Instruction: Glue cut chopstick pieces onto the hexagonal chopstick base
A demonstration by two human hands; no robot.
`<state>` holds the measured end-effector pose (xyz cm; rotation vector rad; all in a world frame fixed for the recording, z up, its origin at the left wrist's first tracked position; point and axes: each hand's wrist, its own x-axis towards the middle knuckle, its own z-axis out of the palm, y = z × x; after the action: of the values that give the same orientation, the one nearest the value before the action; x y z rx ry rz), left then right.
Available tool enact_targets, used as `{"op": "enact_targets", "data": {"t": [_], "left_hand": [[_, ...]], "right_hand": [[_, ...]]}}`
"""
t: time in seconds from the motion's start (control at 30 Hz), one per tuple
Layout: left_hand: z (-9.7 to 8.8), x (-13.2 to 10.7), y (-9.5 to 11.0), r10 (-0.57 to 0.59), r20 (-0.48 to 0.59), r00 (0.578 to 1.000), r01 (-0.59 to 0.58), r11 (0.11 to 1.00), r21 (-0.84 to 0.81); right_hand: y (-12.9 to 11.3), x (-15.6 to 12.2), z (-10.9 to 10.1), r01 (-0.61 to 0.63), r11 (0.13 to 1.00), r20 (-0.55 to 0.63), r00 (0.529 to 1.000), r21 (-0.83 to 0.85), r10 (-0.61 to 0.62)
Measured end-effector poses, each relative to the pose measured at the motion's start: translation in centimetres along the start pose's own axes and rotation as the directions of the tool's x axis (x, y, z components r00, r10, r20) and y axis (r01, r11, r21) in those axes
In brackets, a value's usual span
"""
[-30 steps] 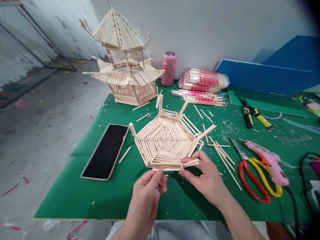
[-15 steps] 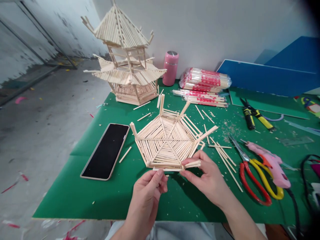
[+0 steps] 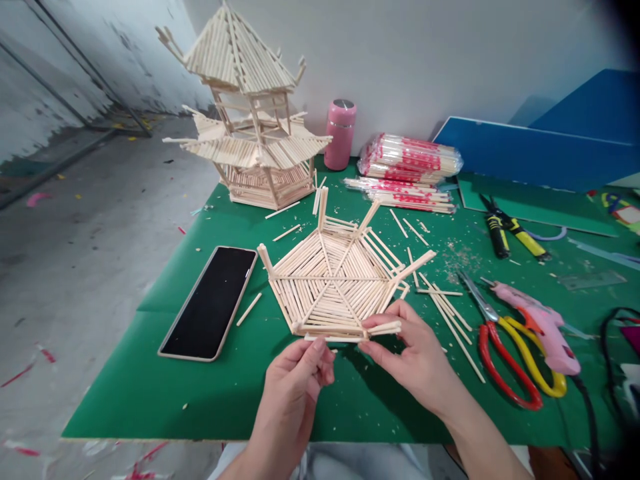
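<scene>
A six-sided base (image 3: 333, 283) of glued wooden sticks lies on the green tabletop, with posts rising at its corners. Along its near edge runs a short pale stick (image 3: 336, 339). My left hand (image 3: 295, 383) pinches the left part of that stick between thumb and fingers. At the near right corner, my right hand (image 3: 413, 350) has thumb and forefinger closed around the stick's end and the corner post (image 3: 384, 329). The exact contact under the right fingertips is partly hidden.
A stick pagoda (image 3: 257, 140) stands at the back left, by a pink flask (image 3: 341, 135) and wrapped chopsticks (image 3: 410, 160). A phone (image 3: 210, 303) lies left. Loose sticks (image 3: 445, 303), scissors (image 3: 505, 340), a pink glue gun (image 3: 540, 327) and pliers (image 3: 513, 230) lie right.
Both hands keep their grip at the base's near edge, almost still. The whole view has shifted very slightly.
</scene>
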<state>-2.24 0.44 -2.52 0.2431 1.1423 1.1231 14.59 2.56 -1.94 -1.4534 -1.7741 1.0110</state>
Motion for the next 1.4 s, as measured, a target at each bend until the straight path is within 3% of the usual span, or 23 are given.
{"op": "enact_targets", "data": {"t": [0.23,0.43,0.67,1.07,1.3,1.4], "left_hand": [[0.0,-0.1,-0.3,-0.034,0.058,0.998,0.035,0.999,-0.002],[1.3,-0.1,-0.7,-0.126,0.12,0.985,0.125,0.992,0.015],[2.8,0.4,-1.1,-0.18,0.123,0.976,0.183,0.983,-0.009],[3.3,0.3,-1.6,-0.195,0.109,0.975,0.203,0.977,-0.069],[2.6,-0.2,-0.9,-0.201,0.073,0.977,0.199,0.979,0.039],[1.5,-1.0,-0.7,-0.216,0.072,0.974,0.198,0.959,0.204]], "right_hand": [[-0.1,0.0,-0.1,0.003,1.0,0.022,1.0,-0.022,-0.003],[-0.2,0.1,-0.1,0.013,0.999,-0.001,1.0,-0.043,-0.013],[-0.4,0.1,-0.2,0.02,0.998,0.001,1.0,-0.058,-0.02],[-0.3,0.2,-0.2,0.026,0.999,0.0,1.0,-0.04,-0.026],[-0.4,0.2,-0.3,0.02,0.997,0.006,1.0,-0.071,-0.02],[-0.3,0.1,-0.3,0.006,0.996,0.002,1.0,-0.084,-0.006]]}}
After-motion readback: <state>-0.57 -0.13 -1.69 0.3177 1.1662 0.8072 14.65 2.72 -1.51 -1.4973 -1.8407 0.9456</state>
